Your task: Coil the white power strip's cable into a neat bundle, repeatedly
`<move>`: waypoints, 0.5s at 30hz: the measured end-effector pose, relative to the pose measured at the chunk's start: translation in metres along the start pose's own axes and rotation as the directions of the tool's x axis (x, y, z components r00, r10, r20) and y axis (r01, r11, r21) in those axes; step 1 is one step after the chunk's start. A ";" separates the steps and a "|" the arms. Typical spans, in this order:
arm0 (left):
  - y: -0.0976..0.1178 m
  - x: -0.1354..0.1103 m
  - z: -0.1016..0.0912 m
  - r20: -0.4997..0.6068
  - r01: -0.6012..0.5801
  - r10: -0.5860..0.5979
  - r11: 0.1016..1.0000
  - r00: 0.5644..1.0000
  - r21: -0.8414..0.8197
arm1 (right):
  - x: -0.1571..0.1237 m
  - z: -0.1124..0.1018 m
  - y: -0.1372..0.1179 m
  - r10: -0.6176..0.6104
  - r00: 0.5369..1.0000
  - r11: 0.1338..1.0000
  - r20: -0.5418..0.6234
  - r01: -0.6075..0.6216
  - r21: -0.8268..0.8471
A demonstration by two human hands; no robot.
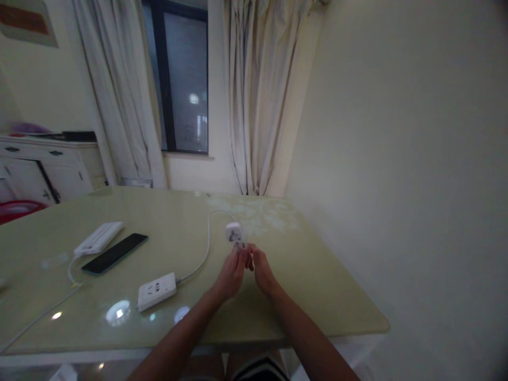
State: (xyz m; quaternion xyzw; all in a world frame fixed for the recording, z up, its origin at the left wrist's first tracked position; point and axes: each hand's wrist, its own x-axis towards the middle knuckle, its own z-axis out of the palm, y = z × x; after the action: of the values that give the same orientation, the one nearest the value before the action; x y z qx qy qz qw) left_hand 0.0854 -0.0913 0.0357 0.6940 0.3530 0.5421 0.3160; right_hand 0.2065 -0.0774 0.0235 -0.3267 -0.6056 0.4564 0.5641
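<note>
My left hand (232,271) is closed, thumb and fingers pinching the lower end of a small white socket adapter (234,232) with dark holes on its face. It is held upright above the table. Close against it is my right hand (262,269), its fingers bent together near the adapter's lower right side; what they grip is hidden. A white power strip (157,292) lies to the left of my arms. From its right end a white cable (208,238) curves over the table and passes behind the adapter.
On the pale green table (317,286), a black phone (115,254) lies beside a longer white strip (99,238) with its own cord. A white wall (416,174) stands along the right edge. Curtains (257,95) and a window (186,79) are beyond the far edge.
</note>
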 end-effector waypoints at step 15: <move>0.019 0.063 -0.035 0.275 0.584 -0.517 0.681 0.810 -0.441 | -0.005 0.006 -0.010 -0.162 0.970 0.987 -0.179 0.160 -0.024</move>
State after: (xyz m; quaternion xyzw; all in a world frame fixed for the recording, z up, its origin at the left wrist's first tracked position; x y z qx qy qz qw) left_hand 0.0643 -0.0476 0.0925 0.4805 0.3693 0.4486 0.6569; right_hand 0.2024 -0.0865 0.0308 -0.3192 -0.5788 0.3747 0.6502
